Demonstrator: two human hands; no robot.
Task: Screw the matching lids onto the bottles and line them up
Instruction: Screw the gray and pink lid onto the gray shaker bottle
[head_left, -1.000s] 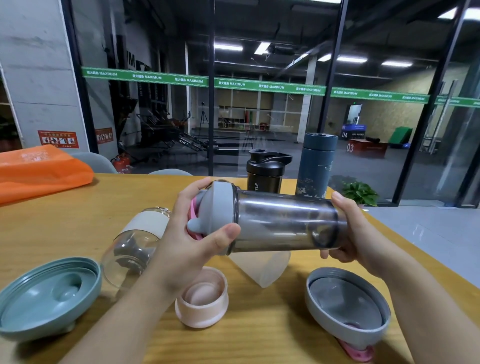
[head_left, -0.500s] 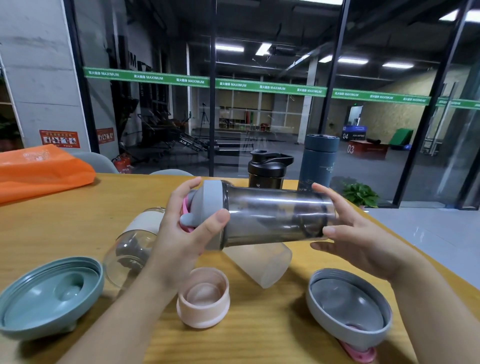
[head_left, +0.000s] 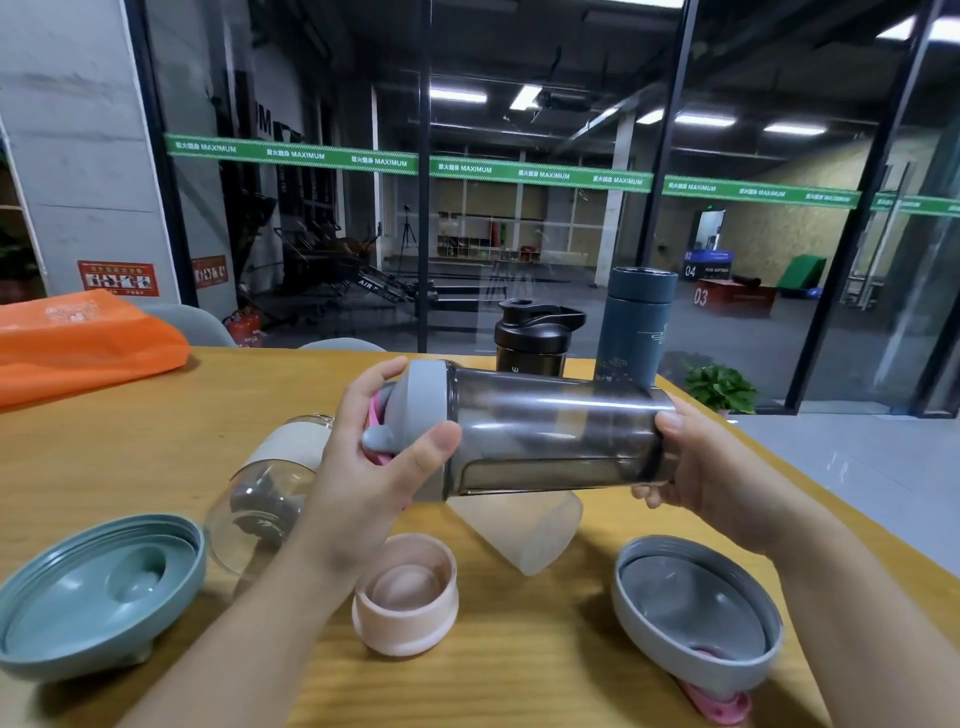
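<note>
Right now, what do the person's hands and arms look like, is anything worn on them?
Both the left hand and right hand are bare: no gloves, and no rings, watch or bracelet visible. The forearms are uncovered too, with no sleeve visible down to the picture's bottom edge. Fingernails look short and unpainted.

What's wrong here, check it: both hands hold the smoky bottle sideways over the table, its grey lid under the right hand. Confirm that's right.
One slip: the head view shows the grey lid under the left hand. The right hand holds the base of the smoky bottle, sideways over the table.
</note>
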